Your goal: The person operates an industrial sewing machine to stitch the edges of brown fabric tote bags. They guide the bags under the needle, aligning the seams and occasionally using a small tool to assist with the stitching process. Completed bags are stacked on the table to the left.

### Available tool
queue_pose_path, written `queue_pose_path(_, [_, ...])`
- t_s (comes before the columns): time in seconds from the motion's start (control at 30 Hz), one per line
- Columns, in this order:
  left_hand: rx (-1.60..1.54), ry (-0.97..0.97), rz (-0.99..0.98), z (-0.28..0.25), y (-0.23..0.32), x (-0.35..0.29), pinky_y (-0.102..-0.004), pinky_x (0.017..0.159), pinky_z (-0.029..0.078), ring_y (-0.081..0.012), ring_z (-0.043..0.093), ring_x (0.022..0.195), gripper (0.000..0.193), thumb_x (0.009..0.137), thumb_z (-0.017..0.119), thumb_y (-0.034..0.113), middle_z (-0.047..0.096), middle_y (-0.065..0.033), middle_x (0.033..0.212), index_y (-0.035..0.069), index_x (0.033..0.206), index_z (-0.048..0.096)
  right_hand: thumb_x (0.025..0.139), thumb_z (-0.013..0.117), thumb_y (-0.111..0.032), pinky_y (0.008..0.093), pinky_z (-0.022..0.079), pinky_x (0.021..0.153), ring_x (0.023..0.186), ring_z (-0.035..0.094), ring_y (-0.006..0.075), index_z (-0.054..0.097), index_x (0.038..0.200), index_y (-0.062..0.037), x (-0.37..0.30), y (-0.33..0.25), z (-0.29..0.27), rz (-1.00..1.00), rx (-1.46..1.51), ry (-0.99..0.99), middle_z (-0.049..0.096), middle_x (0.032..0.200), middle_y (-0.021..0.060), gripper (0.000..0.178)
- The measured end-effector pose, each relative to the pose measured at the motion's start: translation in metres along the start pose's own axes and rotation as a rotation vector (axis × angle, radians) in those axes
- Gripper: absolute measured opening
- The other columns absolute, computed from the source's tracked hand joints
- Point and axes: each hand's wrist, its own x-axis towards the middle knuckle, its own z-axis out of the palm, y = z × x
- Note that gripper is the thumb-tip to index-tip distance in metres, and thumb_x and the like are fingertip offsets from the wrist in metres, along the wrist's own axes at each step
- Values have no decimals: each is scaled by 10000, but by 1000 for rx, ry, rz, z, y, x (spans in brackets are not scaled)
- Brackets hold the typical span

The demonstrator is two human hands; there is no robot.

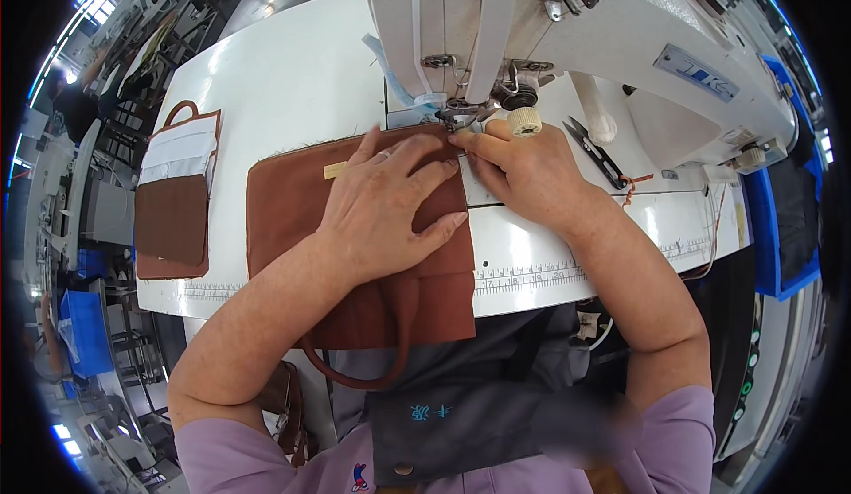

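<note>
A reddish-brown leather bag piece (288,202) with a rounded handle (401,330) lies on the white sewing table, its near part hanging over the front edge. My left hand (386,188) rests flat on it with the fingers spread toward the needle area. At the piece's far right corner, my right hand (527,166) has thumb and forefinger close together by the presser foot (454,120). Whether the right fingers pinch the leather edge is hard to make out. The white sewing machine (567,42) stands over that corner, hiding part of the right fingertips.
To the left lies another brown bag piece (171,219) with a white lining and small handle. Black thread snips (598,155) with an orange cord lie right of my right hand. A ruler strip (532,275) runs along the table's front edge. Blue bins (780,264) stand at the right.
</note>
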Motion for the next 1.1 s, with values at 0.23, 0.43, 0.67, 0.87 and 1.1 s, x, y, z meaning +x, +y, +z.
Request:
queue_pose_path(0.23, [-22, 56, 74, 9, -9, 4, -704, 1222, 239, -424, 428, 1480, 529, 868, 785, 345, 484, -219, 1549, 56, 1292, 657, 895, 708, -189, 467, 562, 676, 751, 703, 332, 776, 1102, -135, -1, 2, 3, 24, 5, -7, 693, 818, 111, 224])
queue_pose_path(0.43, [5, 46, 88, 6, -22, 14, -702, 1226, 230, -424, 410, 1497, 581, 885, 771, 394, 485, -229, 1556, 61, 1344, 644, 898, 705, -184, 461, 575, 690, 781, 712, 328, 773, 1099, -128, -1, 1, 1, 34, -5, -10, 699, 863, 100, 219])
queue_pose_path(0.67, [163, -5, 152, -8, -12, -1, -666, 1240, 248, -388, 446, 1483, 569, 942, 736, 400, 519, -175, 1552, 80, 1403, 637, 894, 706, -162, 465, 577, 711, 811, 713, 329, 776, 1056, -110, -2, 1, -5, 31, 12, -17, 704, 903, 79, 184])
queue_pose_path(0.87, [15, -40, 89, -2, 30, -35, -571, 1201, 392, -344, 526, 1428, 541, 925, 763, 341, 592, -145, 1479, 77, 1385, 654, 802, 714, -104, 451, 543, 667, 732, 670, 309, 777, 999, -107, -5, 3, -14, -189, 207, -38, 657, 825, 54, 207])
queue_pose_path(1.1, [-97, -25, 68, -4, 22, -30, -563, 1197, 410, -314, 570, 1395, 429, 924, 767, 216, 638, -109, 1430, 83, 1326, 703, 735, 729, -102, 431, 519, 651, 692, 641, 291, 772, 929, -101, -8, 0, -20, -258, 233, -63, 625, 759, 41, 199])
